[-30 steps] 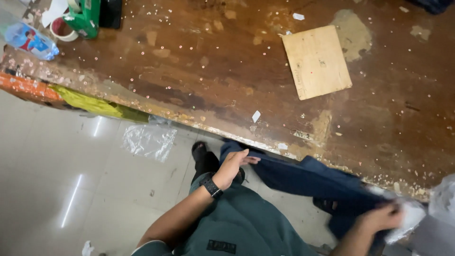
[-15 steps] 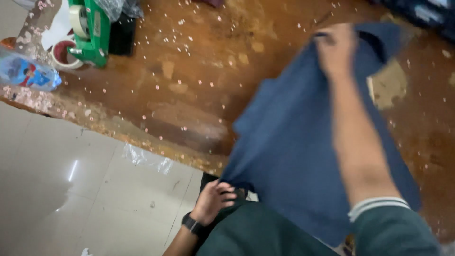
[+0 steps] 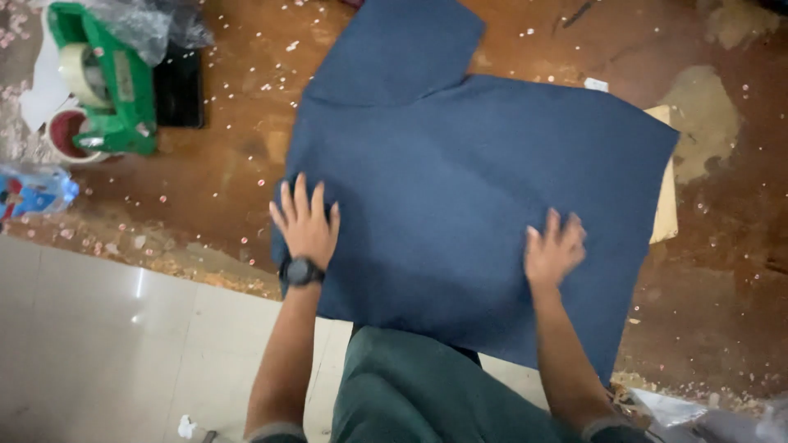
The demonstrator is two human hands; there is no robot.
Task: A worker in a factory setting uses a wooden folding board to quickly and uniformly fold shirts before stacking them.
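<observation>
A worn brown wooden table (image 3: 205, 164), speckled with pale crumbs and chipped along its near edge, fills most of the view, with bare room left of the cloth and to its lower right. One dark blue T-shirt (image 3: 484, 189) lies spread flat on it, plain and smooth, a short sleeve reaching toward the top of the frame and its near hem hanging over the table edge above the pale tiled floor (image 3: 98, 344). One flat tan board (image 3: 665, 197) shows only as a strip from under the shirt's right edge. At the far left stand one green tape dispenser (image 3: 111, 90), one black slab (image 3: 179, 86) just beside it, and one roll of red tape (image 3: 70, 135); a blue packet (image 3: 33, 193) lies near the edge. The left hand (image 3: 305, 223), a black wristwatch (image 3: 300, 271) below it, presses flat on the shirt's left side, fingers spread apart. The right hand (image 3: 554, 250) rests on the shirt lower right, fingers slightly blurred, loosely apart and curled onto the cloth.
</observation>
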